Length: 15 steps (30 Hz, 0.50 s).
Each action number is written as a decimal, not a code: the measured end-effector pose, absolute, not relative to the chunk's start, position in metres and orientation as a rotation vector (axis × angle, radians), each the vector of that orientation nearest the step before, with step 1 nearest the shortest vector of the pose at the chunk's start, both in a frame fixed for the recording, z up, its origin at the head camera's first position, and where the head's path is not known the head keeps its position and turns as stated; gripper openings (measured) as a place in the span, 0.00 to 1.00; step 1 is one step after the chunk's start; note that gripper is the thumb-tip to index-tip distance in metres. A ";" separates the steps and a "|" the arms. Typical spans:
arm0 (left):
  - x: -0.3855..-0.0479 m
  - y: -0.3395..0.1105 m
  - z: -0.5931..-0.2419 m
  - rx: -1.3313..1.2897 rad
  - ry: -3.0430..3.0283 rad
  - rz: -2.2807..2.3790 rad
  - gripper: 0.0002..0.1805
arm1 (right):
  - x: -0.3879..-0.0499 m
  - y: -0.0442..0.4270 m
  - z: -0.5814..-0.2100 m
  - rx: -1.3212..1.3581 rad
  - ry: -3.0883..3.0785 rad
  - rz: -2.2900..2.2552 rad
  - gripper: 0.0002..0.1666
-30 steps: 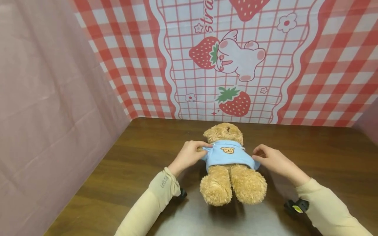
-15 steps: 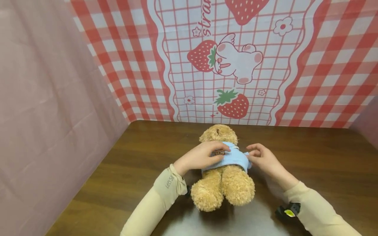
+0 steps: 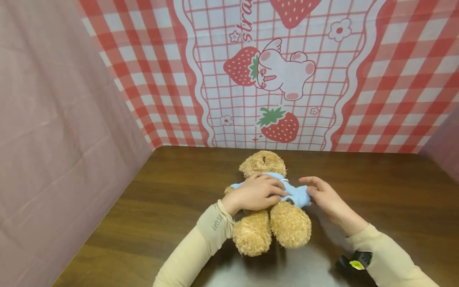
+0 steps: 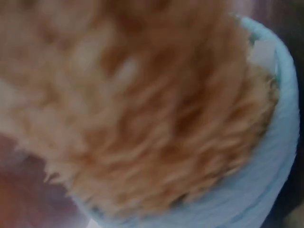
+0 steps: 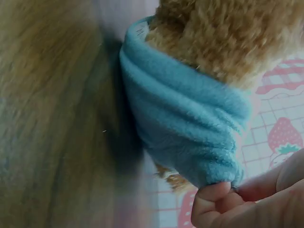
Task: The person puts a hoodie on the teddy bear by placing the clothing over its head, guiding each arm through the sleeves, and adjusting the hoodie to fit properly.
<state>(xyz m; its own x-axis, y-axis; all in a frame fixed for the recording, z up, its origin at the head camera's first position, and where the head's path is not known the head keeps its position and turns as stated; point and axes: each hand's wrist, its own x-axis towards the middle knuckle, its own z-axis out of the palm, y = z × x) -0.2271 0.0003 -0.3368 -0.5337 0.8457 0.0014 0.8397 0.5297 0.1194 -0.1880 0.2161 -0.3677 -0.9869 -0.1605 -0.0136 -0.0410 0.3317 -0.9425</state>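
Observation:
A tan teddy bear (image 3: 290, 225) in a light blue top (image 3: 297, 195) lies on its back, its feet toward me. My left hand (image 3: 256, 192) rests flat across the bear's chest and covers much of the top. With thumb and fingers, my right hand (image 3: 328, 199) pinches the end of the top's sleeve on the right and pulls the cloth outward. In the right wrist view the blue cloth (image 5: 185, 123) is stretched in folds toward the pinching fingers (image 5: 213, 197). The left wrist view is filled with blurred fur (image 4: 142, 118) and the top's hem (image 4: 247, 194).
The bear lies on a dark brown wooden table (image 3: 161, 191). A red and white checked cloth with strawberries (image 3: 279, 127) hangs behind its far edge. A pink curtain (image 3: 64, 119) hangs at the left. A black wrist device (image 3: 358, 261) sits under the right sleeve.
My left hand has gone from the bear's left-side sleeve to its chest. The right hand keeps the sleeve and now draws it outward. The bear has shifted slightly left.

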 end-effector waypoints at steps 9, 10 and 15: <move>-0.224 0.002 -0.348 1.462 2.763 0.103 0.21 | -0.179 0.209 -0.373 -0.321 2.588 -1.808 0.23; -0.225 0.002 -0.349 1.470 2.756 0.130 0.21 | -0.178 0.210 -0.374 -0.323 2.653 -1.755 0.24; -0.229 0.000 -0.355 1.513 2.725 0.253 0.20 | -0.174 0.209 -0.377 -0.444 3.069 -1.337 0.29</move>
<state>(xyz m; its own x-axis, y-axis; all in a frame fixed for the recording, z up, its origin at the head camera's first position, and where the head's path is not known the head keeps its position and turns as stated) -0.2294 0.0000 -0.3547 -0.5316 0.8445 0.0659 0.8421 0.5185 0.1482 -0.1744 0.2089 -0.3771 -0.9383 -0.1436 0.3147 -0.3283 0.6565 -0.6792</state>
